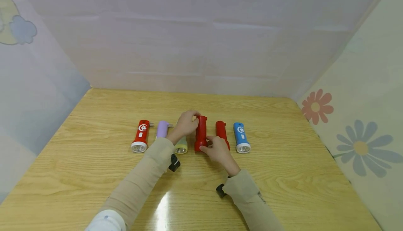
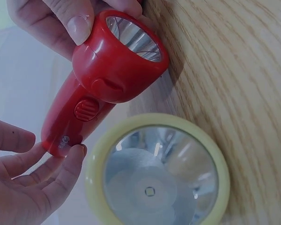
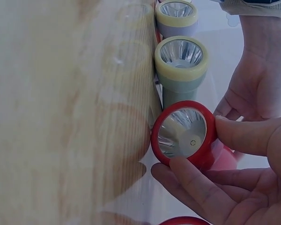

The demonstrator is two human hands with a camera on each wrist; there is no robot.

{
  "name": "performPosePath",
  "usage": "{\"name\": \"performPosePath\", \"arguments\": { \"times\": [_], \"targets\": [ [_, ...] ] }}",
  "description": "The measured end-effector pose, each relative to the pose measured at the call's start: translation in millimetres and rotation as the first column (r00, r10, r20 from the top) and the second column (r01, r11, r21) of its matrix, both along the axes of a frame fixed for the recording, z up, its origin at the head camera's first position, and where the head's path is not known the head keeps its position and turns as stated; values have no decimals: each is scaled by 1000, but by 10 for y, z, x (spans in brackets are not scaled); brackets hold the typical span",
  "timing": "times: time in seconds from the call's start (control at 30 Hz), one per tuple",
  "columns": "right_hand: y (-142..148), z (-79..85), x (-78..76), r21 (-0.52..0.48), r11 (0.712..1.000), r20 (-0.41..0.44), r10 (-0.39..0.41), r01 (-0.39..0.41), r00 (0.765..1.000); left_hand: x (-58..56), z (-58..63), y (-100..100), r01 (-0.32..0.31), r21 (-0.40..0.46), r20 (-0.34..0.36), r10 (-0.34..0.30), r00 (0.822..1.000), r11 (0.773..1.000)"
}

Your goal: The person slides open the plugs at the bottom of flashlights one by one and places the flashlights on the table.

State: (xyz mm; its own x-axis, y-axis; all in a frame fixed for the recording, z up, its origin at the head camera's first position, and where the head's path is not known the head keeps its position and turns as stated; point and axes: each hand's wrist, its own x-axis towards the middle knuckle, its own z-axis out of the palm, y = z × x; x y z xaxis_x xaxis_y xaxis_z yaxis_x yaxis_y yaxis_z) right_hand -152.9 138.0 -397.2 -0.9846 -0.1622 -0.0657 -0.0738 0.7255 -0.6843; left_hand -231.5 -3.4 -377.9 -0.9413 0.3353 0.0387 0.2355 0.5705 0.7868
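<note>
Between your two hands sits the red flashlight [image 1: 200,133]: your left hand [image 1: 186,123] pinches its tail end, your right hand [image 1: 218,150] its flared head, thumb and fingers on the rim. Expect light, stiff, slightly slick plastic, with the lens [image 2: 133,40] likeliest to scratch; hold the body clear of the switch [image 2: 86,108]. Just beside your left grip lies a yellow-rimmed flashlight [image 1: 181,144]. No container shows.
</note>
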Motion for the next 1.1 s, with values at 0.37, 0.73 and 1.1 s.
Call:
{"name": "performPosePath", "arguments": {
  "times": [0.37, 0.73, 1.1],
  "targets": [
    [12, -9, 4, -5, 999, 5, -42, 42, 999, 28, 29, 6, -15, 44, 4, 15, 1000, 999],
    [28, -11, 3, -14, 999, 2, -48, 48, 999, 26, 13, 8, -14, 80, 2, 14, 1000, 997],
    [53, 7, 23, -24, 999, -22, -39, 38, 999, 67, 35, 47, -23, 139, 13, 21, 1000, 990]
  ]
}}
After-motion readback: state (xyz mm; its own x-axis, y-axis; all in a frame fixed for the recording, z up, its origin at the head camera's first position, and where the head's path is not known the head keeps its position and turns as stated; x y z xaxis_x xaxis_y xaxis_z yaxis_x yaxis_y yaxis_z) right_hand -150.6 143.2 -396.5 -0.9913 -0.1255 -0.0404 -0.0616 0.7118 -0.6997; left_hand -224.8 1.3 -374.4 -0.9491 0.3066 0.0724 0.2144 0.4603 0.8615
